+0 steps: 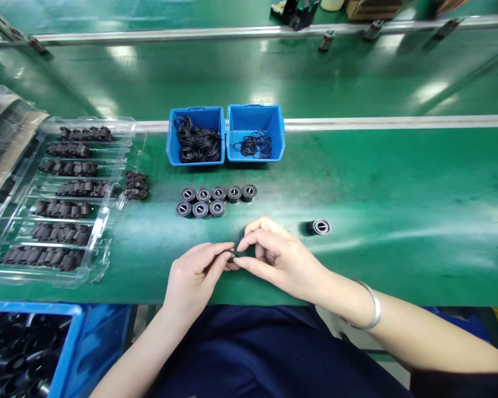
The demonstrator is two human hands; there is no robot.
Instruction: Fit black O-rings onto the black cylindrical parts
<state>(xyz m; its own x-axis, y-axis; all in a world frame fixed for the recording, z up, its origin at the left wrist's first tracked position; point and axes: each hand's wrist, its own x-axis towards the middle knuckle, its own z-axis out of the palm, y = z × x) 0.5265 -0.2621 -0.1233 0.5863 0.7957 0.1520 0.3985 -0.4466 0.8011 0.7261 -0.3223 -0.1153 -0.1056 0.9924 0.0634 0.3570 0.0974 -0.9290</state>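
Note:
My left hand [197, 273] pinches a small black part [231, 255] between thumb and fingers, just above the green table. From the other side my right hand [280, 254] meets it, its thumb and index fingertip closed in at the part. Most of that part is hidden by fingers, so its exact kind cannot be made out. To the right of my right hand, a black cylindrical piece [318, 227] with a pale slot mark stands alone. Several similar black cylindrical pieces [203, 194] stand in two rows beyond my hands.
Two blue bins [254, 116] at the back hold thin black rings [199, 142]. At left, a clear plastic tray [95, 221] carries rows of small black parts, with a small pile [135, 185] beside it. A blue crate [77, 331] of black parts stands at lower left.

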